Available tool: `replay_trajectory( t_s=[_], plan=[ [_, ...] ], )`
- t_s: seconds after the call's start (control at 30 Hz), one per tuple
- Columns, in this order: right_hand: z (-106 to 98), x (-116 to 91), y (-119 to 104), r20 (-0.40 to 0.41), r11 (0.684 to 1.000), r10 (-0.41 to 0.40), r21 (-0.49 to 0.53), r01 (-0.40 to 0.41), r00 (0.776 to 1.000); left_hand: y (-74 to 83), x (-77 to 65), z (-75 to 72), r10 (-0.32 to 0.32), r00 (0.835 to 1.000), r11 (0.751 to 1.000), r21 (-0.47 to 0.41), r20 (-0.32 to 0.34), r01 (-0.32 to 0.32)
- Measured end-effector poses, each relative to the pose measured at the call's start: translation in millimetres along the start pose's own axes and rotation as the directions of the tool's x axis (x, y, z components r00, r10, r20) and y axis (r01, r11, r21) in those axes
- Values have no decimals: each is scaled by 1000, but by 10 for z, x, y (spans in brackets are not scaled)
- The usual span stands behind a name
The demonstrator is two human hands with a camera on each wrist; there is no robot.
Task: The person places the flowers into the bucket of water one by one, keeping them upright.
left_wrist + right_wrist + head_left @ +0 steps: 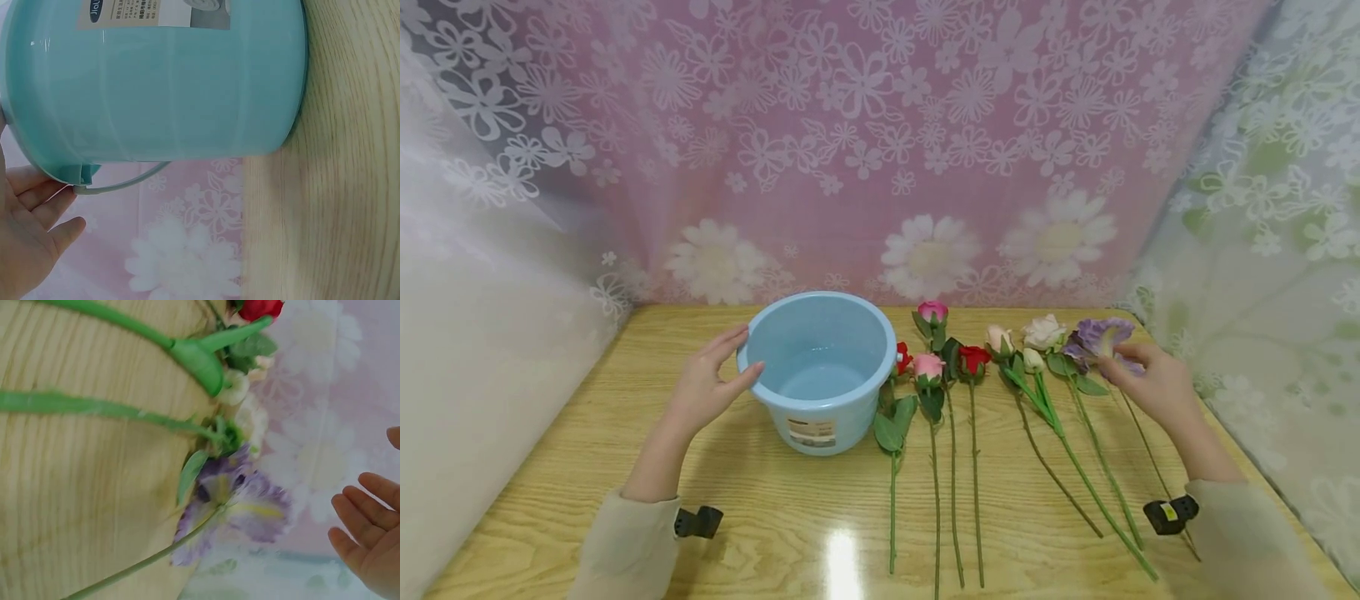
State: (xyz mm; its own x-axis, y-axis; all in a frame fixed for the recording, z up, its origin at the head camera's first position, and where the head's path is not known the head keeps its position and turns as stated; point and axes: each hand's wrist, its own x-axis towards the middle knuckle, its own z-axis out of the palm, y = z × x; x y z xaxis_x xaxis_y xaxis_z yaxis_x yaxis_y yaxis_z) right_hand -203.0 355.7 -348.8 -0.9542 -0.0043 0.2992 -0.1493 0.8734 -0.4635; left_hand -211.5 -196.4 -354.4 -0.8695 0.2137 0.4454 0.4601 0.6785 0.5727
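Observation:
A light blue plastic bucket (820,367) with a paper label stands on the table, its mouth facing up. My left hand (709,387) is at its left rim; in the left wrist view the fingertips of that hand (37,231) are right by the rim and the handle (134,180), thumb held apart. On the far right, my right hand (1153,387) hovers close over a purple iris (1097,342). The right wrist view shows the hand (369,531) with fingers extended, nothing between them, beside the iris's ruffled bloom (231,506).
Several artificial flowers lie on the wooden table (587,433) right of the bucket: a pink rose (928,367), a red rose (974,358), a magenta rose (933,312), a white bloom (1045,332). Their stems point toward me. Floral curtains (850,150) hang behind and beside.

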Motion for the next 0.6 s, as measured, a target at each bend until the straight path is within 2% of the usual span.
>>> replay_trajectory(
  t_s=[0.43, 0.6],
  plan=[
    [-3, 37, 410, 78, 999, 52, 9, -53, 996, -45, -13, 10, -1, 1000, 997, -73, -5, 1],
    [-1, 16, 526, 156, 996, 82, 12, -85, 984, -50, -16, 5, -8, 1000, 997, -81, 0, 8]
  ],
)
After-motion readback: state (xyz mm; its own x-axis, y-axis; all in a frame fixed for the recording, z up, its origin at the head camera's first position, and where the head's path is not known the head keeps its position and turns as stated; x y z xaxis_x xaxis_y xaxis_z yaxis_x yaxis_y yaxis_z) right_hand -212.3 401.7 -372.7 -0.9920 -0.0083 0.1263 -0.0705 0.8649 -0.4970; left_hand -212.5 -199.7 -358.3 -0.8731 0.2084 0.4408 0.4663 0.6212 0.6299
